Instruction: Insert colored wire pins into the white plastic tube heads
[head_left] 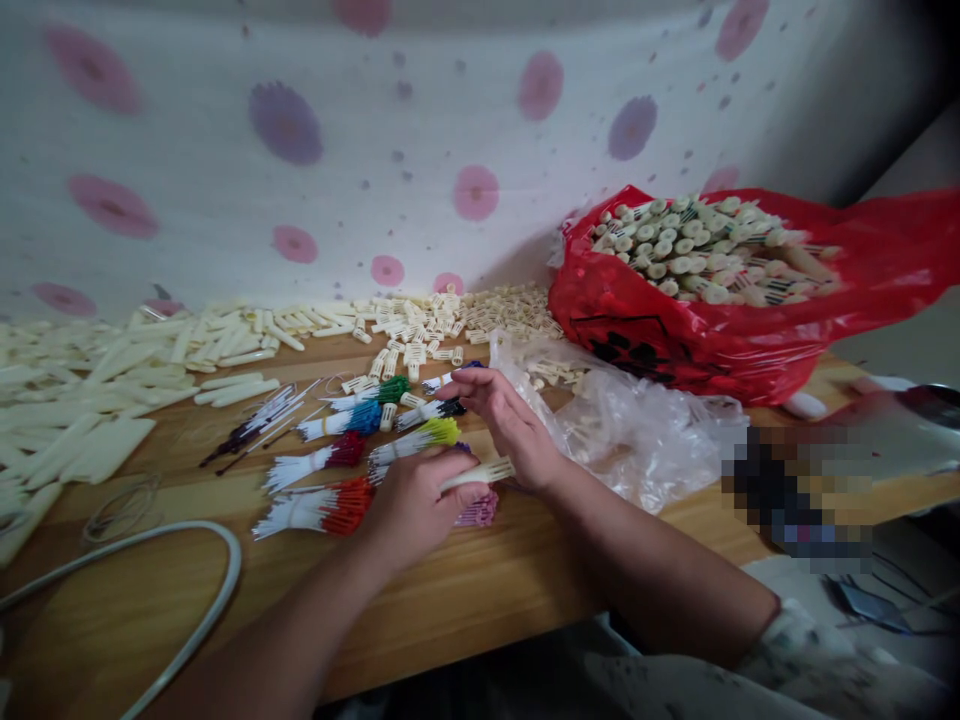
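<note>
Two hands are counted, the left hand (411, 508) and the right hand (511, 418). One cream stick (480, 472) is held in the left. About nine coloured bundles (349, 505) are laid on the worktop (465, 590). One red bag (720, 320), one clear bag (630, 430) and one white cable (236, 575) are seen. The loose cream pieces (225, 345) are too many to be counted.

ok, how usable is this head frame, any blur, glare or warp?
Head view: soft, even light, no hard shadows; left hand, its stick and right hand at centre fairly sharp; cream pieces at the left edge smeared and stretched; mild sheen on the clear bag; a pixelated patch beside it hides what lies there.
</note>
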